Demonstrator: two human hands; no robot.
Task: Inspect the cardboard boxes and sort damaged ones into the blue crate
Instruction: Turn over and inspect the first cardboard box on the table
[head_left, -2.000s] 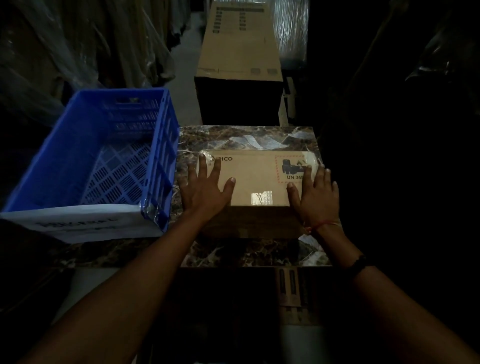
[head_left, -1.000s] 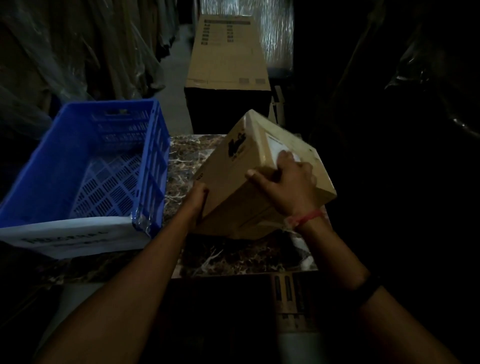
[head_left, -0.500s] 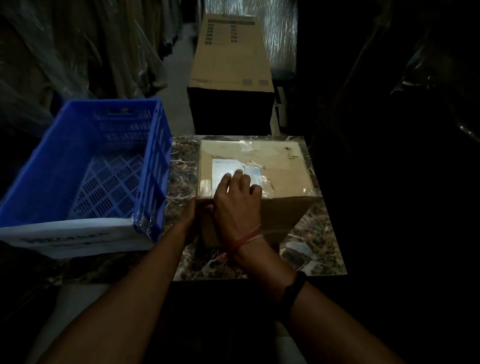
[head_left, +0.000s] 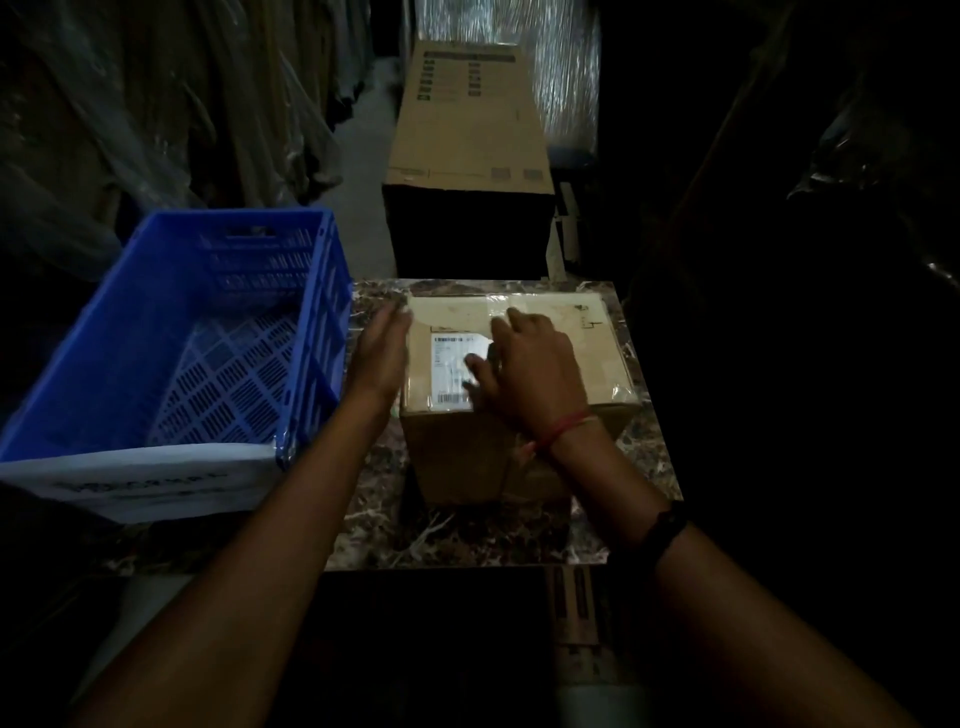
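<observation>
Mid-frame on tabletop (head_left: 467, 535): cardboard box (head_left: 467, 457), white barcode label (head_left: 449, 364), print unreadable. Left hand (head_left: 382, 353) flat against its left side, fingers straight; right hand (head_left: 530, 369) on top, fingers loosely bent.

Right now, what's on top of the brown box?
On top of the cardboard box: a white label, clear tape and the right hand resting there. The hand covers part of the label, so that bit is hidden. The left hand is beside the box, not on top.
</observation>
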